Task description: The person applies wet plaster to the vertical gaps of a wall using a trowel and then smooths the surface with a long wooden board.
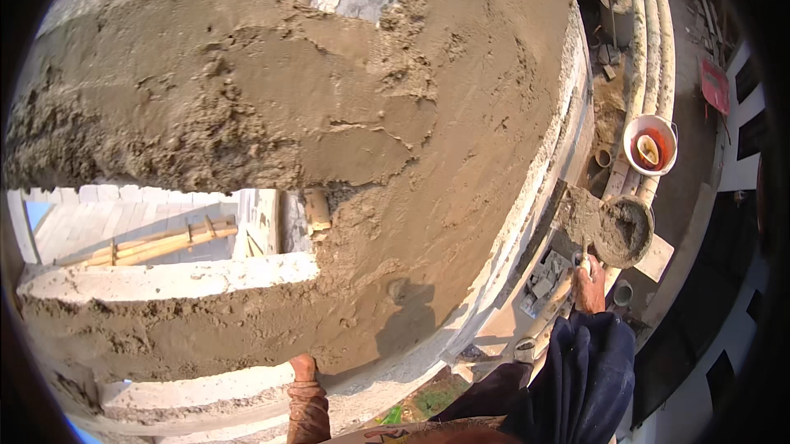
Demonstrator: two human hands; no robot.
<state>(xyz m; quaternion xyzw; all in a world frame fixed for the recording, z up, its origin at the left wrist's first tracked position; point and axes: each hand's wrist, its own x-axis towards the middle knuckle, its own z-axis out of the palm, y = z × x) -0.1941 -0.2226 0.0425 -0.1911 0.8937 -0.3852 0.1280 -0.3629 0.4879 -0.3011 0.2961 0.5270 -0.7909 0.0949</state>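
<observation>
- Your right hand (590, 286), lower right of the frame: fingers wrapped around the handle of a trowel (586, 262), pinching it firmly.
- Trowel sits right of center; its blade points up the frame, carries grey mortar and lies just beside the left rim of the mortar bucket (647, 256).
- Mortar bucket holds wet grey mix.
- Your left hand (304, 367), lower center: at the lower edge of the wet mortar coat (485, 131). Can't tell whether its fingers are spread or pressed together.
- Mortar coat fills the upper left and center; smooth toward center, rough and lumpy at left. A dark shadow falls on its lower part.
- White pail (671, 158), reddish inside, sits above the mortar bucket in the frame, next to bamboo poles (651, 57) running up the upper right.
- More bamboo (156, 248) shows through the opening at left.
- Red panel (714, 87), far upper right.
</observation>
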